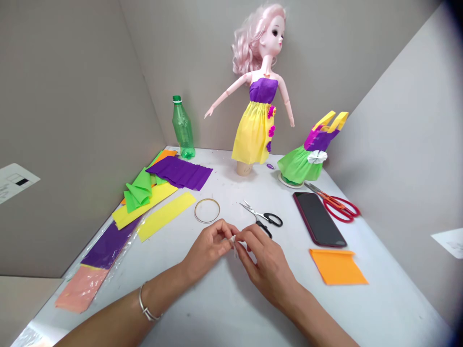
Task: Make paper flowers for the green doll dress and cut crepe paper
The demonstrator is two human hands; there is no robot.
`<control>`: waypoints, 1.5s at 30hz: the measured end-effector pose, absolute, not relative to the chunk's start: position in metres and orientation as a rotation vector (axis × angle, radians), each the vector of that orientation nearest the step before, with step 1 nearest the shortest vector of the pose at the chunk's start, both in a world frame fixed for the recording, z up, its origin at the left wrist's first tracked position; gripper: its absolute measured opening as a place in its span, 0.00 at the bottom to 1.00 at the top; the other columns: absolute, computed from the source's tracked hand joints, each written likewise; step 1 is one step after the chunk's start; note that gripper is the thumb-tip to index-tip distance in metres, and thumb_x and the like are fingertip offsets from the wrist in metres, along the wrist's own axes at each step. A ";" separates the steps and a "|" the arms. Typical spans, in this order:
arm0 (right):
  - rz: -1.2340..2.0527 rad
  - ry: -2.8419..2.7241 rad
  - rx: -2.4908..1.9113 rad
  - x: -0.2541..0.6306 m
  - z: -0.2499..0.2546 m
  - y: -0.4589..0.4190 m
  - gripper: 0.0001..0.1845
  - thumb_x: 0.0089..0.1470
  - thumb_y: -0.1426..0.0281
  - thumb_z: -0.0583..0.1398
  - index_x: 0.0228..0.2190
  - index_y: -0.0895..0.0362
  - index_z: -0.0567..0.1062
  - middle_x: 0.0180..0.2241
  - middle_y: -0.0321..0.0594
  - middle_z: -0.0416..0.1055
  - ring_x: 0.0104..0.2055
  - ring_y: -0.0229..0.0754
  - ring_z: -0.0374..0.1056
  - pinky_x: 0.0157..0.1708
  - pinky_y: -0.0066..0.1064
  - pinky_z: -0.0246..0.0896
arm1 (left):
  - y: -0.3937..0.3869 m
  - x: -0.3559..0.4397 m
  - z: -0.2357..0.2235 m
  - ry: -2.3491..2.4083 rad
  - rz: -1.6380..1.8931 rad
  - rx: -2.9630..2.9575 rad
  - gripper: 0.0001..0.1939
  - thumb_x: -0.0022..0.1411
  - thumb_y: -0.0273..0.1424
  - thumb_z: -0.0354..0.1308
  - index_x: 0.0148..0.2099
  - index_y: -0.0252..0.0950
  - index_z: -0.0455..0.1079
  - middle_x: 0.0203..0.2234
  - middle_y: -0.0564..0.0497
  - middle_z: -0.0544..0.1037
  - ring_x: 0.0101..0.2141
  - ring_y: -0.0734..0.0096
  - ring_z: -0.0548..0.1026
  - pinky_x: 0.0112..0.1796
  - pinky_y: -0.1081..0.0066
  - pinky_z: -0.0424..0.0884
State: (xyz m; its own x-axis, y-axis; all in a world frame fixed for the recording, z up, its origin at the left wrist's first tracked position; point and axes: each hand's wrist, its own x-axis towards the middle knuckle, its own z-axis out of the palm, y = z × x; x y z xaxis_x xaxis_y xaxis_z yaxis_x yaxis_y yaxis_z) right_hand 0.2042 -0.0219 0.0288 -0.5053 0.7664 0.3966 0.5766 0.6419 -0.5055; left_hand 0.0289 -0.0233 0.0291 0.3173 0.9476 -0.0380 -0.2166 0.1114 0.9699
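My left hand [210, 246] and my right hand [265, 262] meet over the middle of the white table [224, 308]. Both pinch a small white piece [233, 239] between their fingertips; it is too small to name. A silver bracelet sits on my left wrist. Black-handled scissors [262, 217] lie just beyond my right hand, and a thin ring [207, 210] lies beyond my left hand.
A doll [258, 96] in a purple and yellow paper dress stands at the back beside a green bottle [183, 127] and a small green paper dress [307, 156]. Crepe paper sheets [152, 197] lie left. A phone [318, 218], red scissors [338, 205] and orange paper [336, 266] lie right.
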 end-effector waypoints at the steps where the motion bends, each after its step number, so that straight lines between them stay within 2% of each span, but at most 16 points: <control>1: 0.412 -2.251 -1.041 0.205 0.029 -0.022 0.07 0.63 0.75 0.52 0.38 0.55 0.69 0.34 0.41 0.67 0.31 0.39 0.64 0.30 0.30 0.59 | -0.023 0.028 0.029 0.850 1.023 1.115 0.10 0.59 0.34 0.62 0.32 0.36 0.63 0.41 0.48 0.74 0.40 0.66 0.72 0.44 0.66 0.67; 4: 0.412 -2.154 -1.057 0.205 0.031 -0.022 0.06 0.63 0.74 0.52 0.39 0.55 0.69 0.34 0.41 0.68 0.31 0.39 0.64 0.30 0.30 0.59 | -0.022 0.028 0.028 0.849 1.027 1.055 0.09 0.59 0.32 0.61 0.31 0.36 0.63 0.42 0.48 0.74 0.41 0.65 0.73 0.44 0.65 0.68; 7: 0.539 -1.992 -1.129 0.207 0.037 -0.020 0.05 0.62 0.72 0.54 0.35 0.55 0.69 0.31 0.38 0.68 0.28 0.38 0.63 0.28 0.30 0.58 | -0.022 0.029 0.030 0.807 1.037 0.980 0.08 0.58 0.30 0.61 0.31 0.36 0.64 0.43 0.47 0.73 0.46 0.62 0.72 0.47 0.63 0.67; 10: 0.854 -1.850 -1.199 0.209 0.042 -0.016 0.06 0.61 0.69 0.55 0.32 0.54 0.71 0.28 0.36 0.68 0.28 0.37 0.62 0.28 0.29 0.58 | -0.023 0.028 0.032 0.815 1.016 0.996 0.05 0.57 0.29 0.60 0.32 0.37 0.65 0.44 0.48 0.74 0.46 0.62 0.71 0.47 0.65 0.65; 16: 1.434 -1.593 -1.195 0.211 0.052 -0.011 0.10 0.57 0.61 0.59 0.33 0.56 0.73 0.23 0.32 0.66 0.26 0.37 0.62 0.27 0.29 0.58 | -0.024 0.028 0.037 0.859 1.009 1.025 0.05 0.57 0.31 0.60 0.34 0.37 0.65 0.45 0.48 0.73 0.45 0.62 0.70 0.45 0.67 0.63; 23: 1.819 -1.428 -0.940 0.207 0.052 -0.012 0.15 0.54 0.59 0.64 0.34 0.56 0.69 0.31 0.38 0.71 0.31 0.38 0.66 0.31 0.30 0.59 | -0.024 0.029 0.035 0.825 1.057 1.034 0.07 0.60 0.33 0.59 0.35 0.37 0.66 0.46 0.49 0.70 0.37 0.67 0.72 0.42 0.66 0.66; 29: 1.887 -1.278 -0.940 0.211 0.045 -0.009 0.12 0.53 0.62 0.65 0.34 0.56 0.71 0.28 0.35 0.71 0.27 0.34 0.58 0.28 0.27 0.52 | -0.025 0.026 0.034 0.884 1.061 1.077 0.05 0.60 0.32 0.59 0.35 0.38 0.67 0.47 0.49 0.72 0.47 0.63 0.69 0.48 0.66 0.62; 37: 1.915 -1.211 -0.946 0.210 0.046 -0.009 0.11 0.52 0.63 0.66 0.31 0.56 0.72 0.27 0.35 0.70 0.26 0.33 0.55 0.27 0.26 0.48 | -0.026 0.026 0.038 0.860 1.063 1.065 0.06 0.61 0.34 0.60 0.40 0.38 0.69 0.46 0.48 0.71 0.49 0.63 0.70 0.49 0.66 0.63; 45: 1.939 -1.200 -0.956 0.209 0.046 -0.008 0.10 0.53 0.64 0.66 0.31 0.57 0.72 0.26 0.35 0.69 0.26 0.33 0.53 0.28 0.27 0.46 | -0.025 0.026 0.034 0.892 1.095 1.148 0.05 0.62 0.32 0.60 0.37 0.37 0.69 0.46 0.48 0.72 0.50 0.63 0.69 0.50 0.67 0.63</control>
